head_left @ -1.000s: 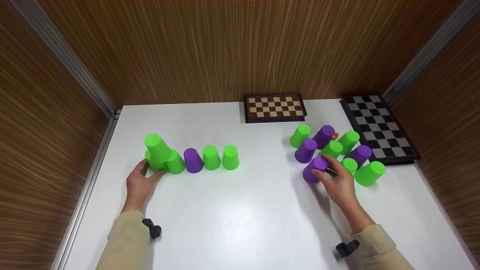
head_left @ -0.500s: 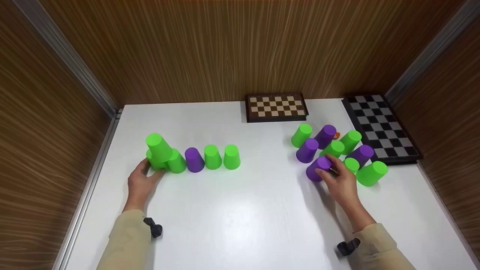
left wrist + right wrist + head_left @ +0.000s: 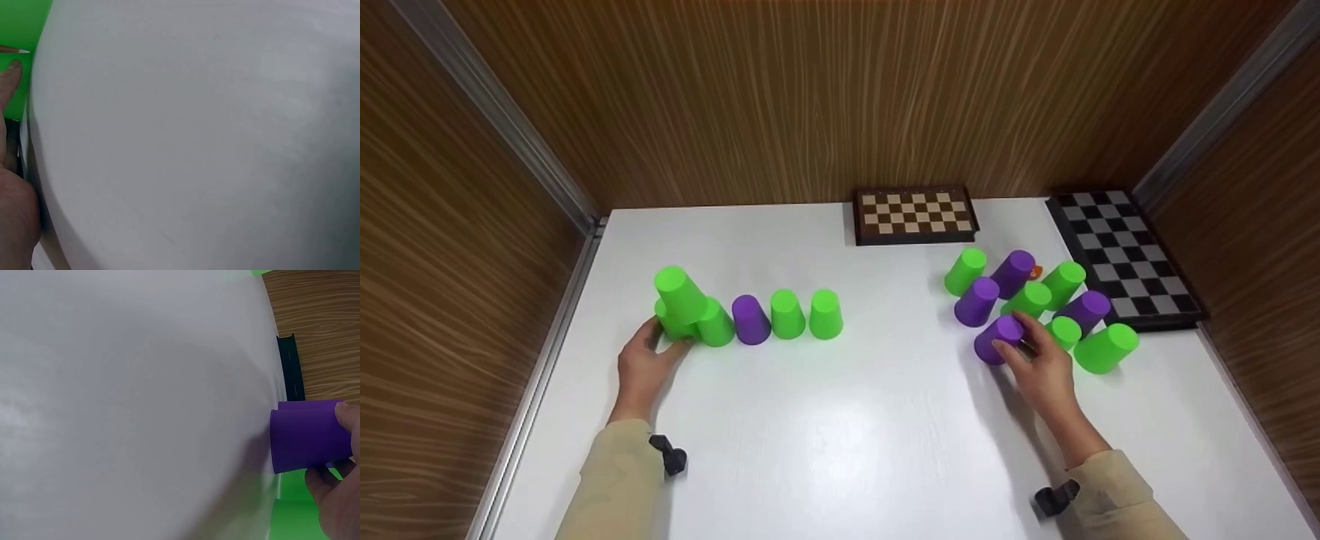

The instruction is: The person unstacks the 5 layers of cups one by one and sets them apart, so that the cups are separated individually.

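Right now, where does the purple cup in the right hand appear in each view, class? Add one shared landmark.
Head: the purple cup is right of centre, below mid-height, held by the right hand.
Left wrist: not in it.
Right wrist: the purple cup is far right, just below mid-height.
Shared landmark: the white tabletop, in all three.

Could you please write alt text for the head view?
A person's right hand grips a purple cup beside green and purple cups on a white table. The left hand holds the leftmost green cup in a row. Checkered boards lie at the back and right.
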A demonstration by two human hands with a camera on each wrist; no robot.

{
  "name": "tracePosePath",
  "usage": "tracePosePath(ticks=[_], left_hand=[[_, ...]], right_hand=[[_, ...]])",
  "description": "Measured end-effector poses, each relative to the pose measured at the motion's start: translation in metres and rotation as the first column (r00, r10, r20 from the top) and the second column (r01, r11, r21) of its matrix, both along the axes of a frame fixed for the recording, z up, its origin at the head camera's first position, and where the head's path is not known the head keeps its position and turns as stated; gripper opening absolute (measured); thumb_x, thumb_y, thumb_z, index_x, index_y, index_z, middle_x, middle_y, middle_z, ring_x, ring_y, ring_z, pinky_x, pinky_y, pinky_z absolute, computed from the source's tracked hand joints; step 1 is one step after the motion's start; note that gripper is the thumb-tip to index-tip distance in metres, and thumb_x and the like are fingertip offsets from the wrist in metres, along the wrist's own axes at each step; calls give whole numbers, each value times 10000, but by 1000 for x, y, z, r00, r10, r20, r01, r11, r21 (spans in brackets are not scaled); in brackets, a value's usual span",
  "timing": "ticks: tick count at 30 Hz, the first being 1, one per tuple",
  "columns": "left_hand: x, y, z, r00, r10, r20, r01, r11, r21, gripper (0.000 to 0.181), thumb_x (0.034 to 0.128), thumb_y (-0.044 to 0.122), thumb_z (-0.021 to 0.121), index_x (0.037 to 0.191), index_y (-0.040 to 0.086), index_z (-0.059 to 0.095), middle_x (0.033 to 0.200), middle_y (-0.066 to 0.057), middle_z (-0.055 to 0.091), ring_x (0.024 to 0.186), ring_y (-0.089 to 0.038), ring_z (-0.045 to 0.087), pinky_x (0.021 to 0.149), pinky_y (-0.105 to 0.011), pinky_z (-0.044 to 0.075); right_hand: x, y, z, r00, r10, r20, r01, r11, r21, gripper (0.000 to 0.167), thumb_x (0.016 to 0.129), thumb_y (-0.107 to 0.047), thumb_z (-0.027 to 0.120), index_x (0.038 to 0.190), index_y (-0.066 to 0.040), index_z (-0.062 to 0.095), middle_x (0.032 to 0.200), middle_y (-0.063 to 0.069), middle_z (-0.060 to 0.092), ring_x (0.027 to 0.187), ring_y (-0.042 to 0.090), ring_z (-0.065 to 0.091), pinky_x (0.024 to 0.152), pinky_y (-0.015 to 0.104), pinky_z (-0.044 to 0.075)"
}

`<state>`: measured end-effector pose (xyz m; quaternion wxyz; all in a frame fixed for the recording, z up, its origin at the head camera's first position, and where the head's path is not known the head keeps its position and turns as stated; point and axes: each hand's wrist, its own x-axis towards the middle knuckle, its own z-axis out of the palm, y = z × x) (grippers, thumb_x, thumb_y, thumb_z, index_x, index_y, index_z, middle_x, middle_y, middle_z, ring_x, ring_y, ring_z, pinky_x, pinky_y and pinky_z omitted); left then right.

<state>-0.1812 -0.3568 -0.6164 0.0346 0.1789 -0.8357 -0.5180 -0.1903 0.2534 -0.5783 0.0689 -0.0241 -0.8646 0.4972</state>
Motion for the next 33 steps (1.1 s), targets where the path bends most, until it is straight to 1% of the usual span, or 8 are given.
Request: tracePosePath(ticks=[9,13,16,22,25,27,31,33], left_hand=[[0,1,-2,1000,-6,-13,6,1000,-13,785,947,288,842,1592,50,464,1634,-172,454,1542,-351,376,1290,-442,311],[-1,1,-2,1000,-10,-13,10,1000,-16,769,957,254,831,1591,30,458,1631,-187,452,1543,-358,372,1291,-447,309],[-1,1,-2,1000,-11,-7,11,1000,-10,769,960,251,828,1594,30,452,1636,-188,444,1548,-356,364,1294,-446,303],[1,1,0,1000,-10,15,9,1000,8,810,956,290,832,1616,56,426,1655,-166,421,1562,-345,339,1301,-449,286],[0,1,0,1000,-9,15,9,1000,-6,824,947,317,839,1616,66,430,1654,-159,427,1556,-345,350,1298,-456,293],[-1,1,1,1000,-13,10,13,1000,-13,828,946,327,840,1616,63,430,1653,-163,427,1554,-350,354,1297,-460,294],[-1,1,2,1000,-12,12,12,1000,-14,835,943,339,842,1615,61,431,1653,-168,424,1553,-356,353,1297,-461,294],[0,1,2,1000,-4,15,4,1000,-6,831,943,330,842,1613,58,432,1653,-169,424,1554,-356,352,1296,-460,296]], right_hand=[[3,1,7,1000,21,19,-22,999,35,670,993,-128,780,1568,4,464,1566,266,499,1445,435,491,1212,489,414],[5,2,19,999,40,-2,-39,997,62,683,995,-165,784,1567,16,457,1572,257,497,1468,425,466,1220,486,398],[5,0,31,997,50,-58,-46,996,73,666,988,-141,788,1553,24,475,1554,245,522,1457,398,488,1214,472,407],[0,-10,64,980,68,-188,-52,995,89,637,955,-72,810,1517,27,526,1525,219,559,1438,361,512,1191,226,415],[-7,-23,81,963,77,-260,-64,996,60,623,934,-31,820,1495,30,555,1508,214,577,1426,345,528,1174,181,411],[-13,-35,93,947,97,-305,-86,995,48,609,924,-17,826,1475,35,575,1495,208,591,1413,337,542,1179,222,432],[-26,-69,116,902,179,-394,-166,984,67,608,905,-11,843,1455,44,590,1460,187,627,1370,319,581,1173,327,476],[-33,-92,127,867,238,-437,-216,971,100,614,903,-38,853,1451,44,590,1452,182,635,1358,312,591,1166,362,491]])
